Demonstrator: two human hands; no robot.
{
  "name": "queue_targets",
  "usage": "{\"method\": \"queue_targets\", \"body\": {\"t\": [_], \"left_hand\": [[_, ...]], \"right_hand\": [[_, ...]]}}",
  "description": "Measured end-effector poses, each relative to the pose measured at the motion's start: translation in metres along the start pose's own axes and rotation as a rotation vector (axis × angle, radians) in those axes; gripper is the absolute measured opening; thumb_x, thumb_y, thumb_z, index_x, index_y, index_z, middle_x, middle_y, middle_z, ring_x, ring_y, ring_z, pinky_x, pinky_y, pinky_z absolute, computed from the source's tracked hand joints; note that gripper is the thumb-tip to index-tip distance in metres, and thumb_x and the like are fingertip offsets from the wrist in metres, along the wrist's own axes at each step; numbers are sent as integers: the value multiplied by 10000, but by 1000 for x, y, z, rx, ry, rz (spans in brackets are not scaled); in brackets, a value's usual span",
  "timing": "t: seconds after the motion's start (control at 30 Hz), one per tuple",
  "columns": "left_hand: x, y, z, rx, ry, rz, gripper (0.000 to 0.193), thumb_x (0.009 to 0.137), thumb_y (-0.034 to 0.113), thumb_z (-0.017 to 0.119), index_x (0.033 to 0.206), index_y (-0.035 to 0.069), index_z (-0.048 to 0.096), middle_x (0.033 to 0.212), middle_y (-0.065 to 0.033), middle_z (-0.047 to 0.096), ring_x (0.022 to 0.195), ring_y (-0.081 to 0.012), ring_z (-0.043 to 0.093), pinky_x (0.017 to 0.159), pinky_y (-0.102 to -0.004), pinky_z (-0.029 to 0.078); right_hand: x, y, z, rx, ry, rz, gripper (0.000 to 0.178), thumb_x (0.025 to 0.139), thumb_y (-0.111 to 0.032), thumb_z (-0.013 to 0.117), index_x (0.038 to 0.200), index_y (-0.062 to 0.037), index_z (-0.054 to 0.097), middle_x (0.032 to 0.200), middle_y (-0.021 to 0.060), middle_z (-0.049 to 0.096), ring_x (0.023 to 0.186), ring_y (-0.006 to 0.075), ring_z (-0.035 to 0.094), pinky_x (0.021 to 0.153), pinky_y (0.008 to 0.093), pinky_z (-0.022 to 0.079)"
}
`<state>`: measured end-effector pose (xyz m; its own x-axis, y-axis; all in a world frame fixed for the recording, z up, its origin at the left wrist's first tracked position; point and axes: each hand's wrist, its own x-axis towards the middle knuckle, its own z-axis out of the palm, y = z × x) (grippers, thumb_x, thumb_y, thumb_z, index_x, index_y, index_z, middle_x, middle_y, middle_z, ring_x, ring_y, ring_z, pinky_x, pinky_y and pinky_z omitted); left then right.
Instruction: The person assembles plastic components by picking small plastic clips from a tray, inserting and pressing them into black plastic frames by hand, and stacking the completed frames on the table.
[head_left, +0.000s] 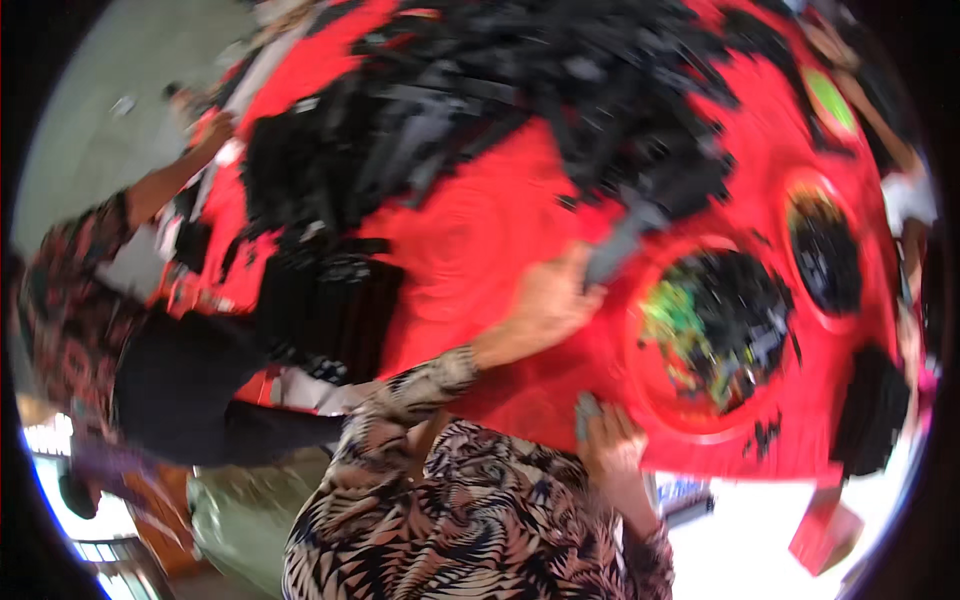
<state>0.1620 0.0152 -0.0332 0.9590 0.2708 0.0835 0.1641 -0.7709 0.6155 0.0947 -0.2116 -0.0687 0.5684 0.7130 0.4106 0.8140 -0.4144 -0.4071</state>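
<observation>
My left hand (548, 302) reaches forward over the red table, its fingers closed on one end of a dark grey strip (618, 248). The strip's far end points toward the big heap of black pieces (440, 110), which motion blur keeps from being told exactly. Near the table's front edge my right hand (612, 440) is closed around a small grey-green object (587, 412); its kind is hidden by the fingers. To the right of both hands a round red tray (650, 405) holds black, green and yellow scraps.
A neat black stack (325, 310) stands left of my left arm. Farther right lie a second red tray (850, 312) of dark scraps and another black stack (868, 410). One person (80, 290) stands at the left; other people are along the right edge.
</observation>
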Motion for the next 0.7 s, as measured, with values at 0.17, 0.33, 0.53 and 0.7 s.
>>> {"method": "queue_targets", "body": {"t": [0.17,0.33,0.53,0.7], "left_hand": [[27,21,-2,-162,263,239,403,829,214,753,1070,50,474,755,-179,610,647,-354,641,571,-478,479],[20,-14,-114,-554,782,-7,282,893,217,710,1008,58,509,714,-14,538,572,-85,510,477,-238,409],[16,-37,-196,-804,1059,2,193,984,208,532,978,18,499,662,-64,575,508,-142,534,444,-273,408],[0,-18,-100,-981,536,-189,237,982,222,587,1129,66,485,748,-49,614,532,-102,557,462,-253,443]], "right_hand": [[-4,4,5,-23,-52,49,276,636,-98,631,895,-1,627,826,138,561,766,309,592,570,421,507],[7,1,0,9,-109,2,308,622,-80,628,910,29,626,800,156,545,737,327,579,583,421,509],[15,-7,0,16,-20,17,113,774,-20,667,752,15,562,723,165,557,649,341,562,533,438,465],[11,-7,-5,1,-64,-4,80,797,-20,664,798,21,595,715,167,570,654,344,572,545,444,477]]}}
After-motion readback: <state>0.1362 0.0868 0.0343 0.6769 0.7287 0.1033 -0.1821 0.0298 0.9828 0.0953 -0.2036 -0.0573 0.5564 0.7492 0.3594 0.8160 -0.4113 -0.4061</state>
